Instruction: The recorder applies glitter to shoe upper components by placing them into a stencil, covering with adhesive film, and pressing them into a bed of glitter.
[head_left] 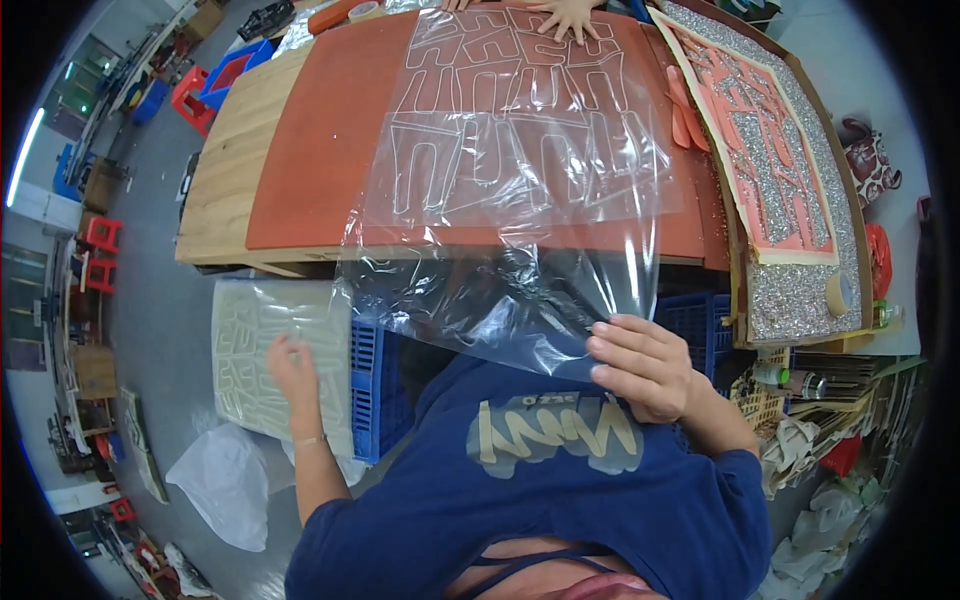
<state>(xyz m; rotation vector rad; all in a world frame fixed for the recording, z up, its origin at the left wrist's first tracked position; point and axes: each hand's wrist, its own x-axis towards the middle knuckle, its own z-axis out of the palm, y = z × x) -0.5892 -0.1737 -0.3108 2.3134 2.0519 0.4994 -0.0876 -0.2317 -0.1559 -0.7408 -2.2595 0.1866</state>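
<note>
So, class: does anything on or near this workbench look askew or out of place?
Yes. The clear plastic sheet is not flat: its near end hangs crumpled over the orange mat's edge, pinched by the right hand.

your right hand (645, 365) covers the near corner of the clear plastic film (520, 200), so you cannot see how much of that edge sits under your fingers. the film's glare blurs the cut outlines beneath it on the orange mat (320, 150). your left hand (293, 372) hides part of the pale patterned sheet (262, 340), and its fingertips are lost against it. another person's hand (570, 15) at the far side is cut off by the top edge. the blue crate (375, 390) is mostly hidden behind your shirt and the film.
</note>
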